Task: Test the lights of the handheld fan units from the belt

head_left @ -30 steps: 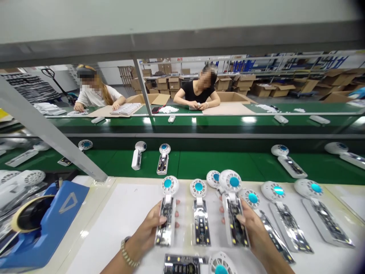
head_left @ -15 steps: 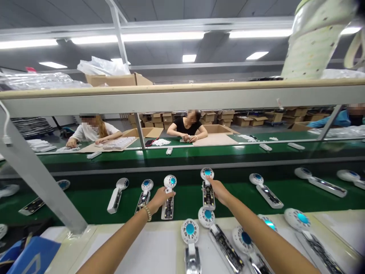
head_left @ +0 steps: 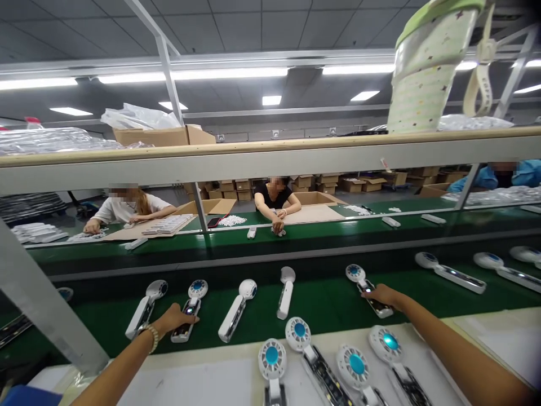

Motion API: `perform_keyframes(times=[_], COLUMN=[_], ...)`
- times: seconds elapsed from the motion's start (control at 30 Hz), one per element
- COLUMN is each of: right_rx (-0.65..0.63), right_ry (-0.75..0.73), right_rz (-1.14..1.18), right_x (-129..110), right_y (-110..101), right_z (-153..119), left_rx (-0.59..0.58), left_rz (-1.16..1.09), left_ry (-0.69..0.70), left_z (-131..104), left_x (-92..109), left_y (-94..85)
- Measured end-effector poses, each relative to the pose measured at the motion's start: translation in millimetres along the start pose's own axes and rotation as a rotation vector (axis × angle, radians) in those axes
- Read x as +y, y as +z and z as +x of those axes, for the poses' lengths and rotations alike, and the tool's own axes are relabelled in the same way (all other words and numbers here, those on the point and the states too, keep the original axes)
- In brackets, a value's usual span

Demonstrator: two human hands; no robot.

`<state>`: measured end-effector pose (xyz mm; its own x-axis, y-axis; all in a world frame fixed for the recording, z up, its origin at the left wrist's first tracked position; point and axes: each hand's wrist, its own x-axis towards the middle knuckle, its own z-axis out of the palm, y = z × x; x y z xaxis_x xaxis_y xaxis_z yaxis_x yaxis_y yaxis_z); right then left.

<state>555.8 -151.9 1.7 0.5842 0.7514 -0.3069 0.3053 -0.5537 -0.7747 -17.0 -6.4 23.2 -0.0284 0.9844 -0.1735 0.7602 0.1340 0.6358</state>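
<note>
On the green conveyor belt my left hand [head_left: 172, 319] is closed on the handle of a white handheld fan [head_left: 197, 289], whose casing is open and shows electronics. Farther right, my right hand [head_left: 384, 295] grips the open handle of another handheld fan [head_left: 355, 273], its head pointing away and to the left. Between my hands lie two similar fans, one tilted [head_left: 233, 317] and one nearly upright in view [head_left: 286, 299]. Another fan [head_left: 146, 307] lies just left of my left hand. My fingertips are partly hidden by the hands.
Several fans with blue hubs, such as this one [head_left: 271, 356], lie on the near white worktop [head_left: 203, 379]. A grey post [head_left: 46, 304] slants at left. A shelf [head_left: 270, 160] crosses overhead, carrying a tumbler [head_left: 426, 73]. Co-workers [head_left: 276, 197] sit across a second belt.
My left hand has moved left and my right hand right, so they are farther apart. Fans on the belt have shifted, and two now lie between my hands. The view has tilted up slightly.
</note>
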Motion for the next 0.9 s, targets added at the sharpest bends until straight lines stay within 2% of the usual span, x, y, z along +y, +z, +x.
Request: perform_keyframes(times=[0.1,0.23,0.37,0.43,0.53,0.67,0.73,0.9], right_rx=[-0.144,-0.281,-0.362,-0.424,-0.494,-0.484,-0.461,-0.472], right_ry=[0.058,-0.043,-0.143,-0.111,-0.027,-0.025,-0.042,-0.085], right_rz=[0.166,0.508,0.770,0.958,1.205,1.253,1.247,1.184], right_x=[-5.2,-22.2,-29.4,-29.2,-24.9,-11.9,-5.1,6.2], right_y=[19.7,36.2,50.6,63.9,88.7,116.2,124.3,135.8], right_z=[-19.4,-66.8,-136.6,-170.1,-206.1,-224.9,-226.5,-225.0], left_rx=[-0.069,-0.191,-0.327,-0.377,-0.385,-0.371,-0.378,-0.497], left_rz=[-0.113,-0.317,-0.693,-0.857,-1.016,-1.178,-1.200,-1.282], left_ry=[-0.058,-0.050,0.004,0.022,-0.027,-0.056,-0.059,-0.070], left_z=[-7.2,-38.9,-102.1,-138.4,-182.3,-208.8,-212.4,-212.6], left_x=[6.0,19.2,28.8,31.9,34.2,30.4,26.2,14.6], left_y=[1.2,0.8,16.2,32.5,60.3,87.8,95.9,107.6])
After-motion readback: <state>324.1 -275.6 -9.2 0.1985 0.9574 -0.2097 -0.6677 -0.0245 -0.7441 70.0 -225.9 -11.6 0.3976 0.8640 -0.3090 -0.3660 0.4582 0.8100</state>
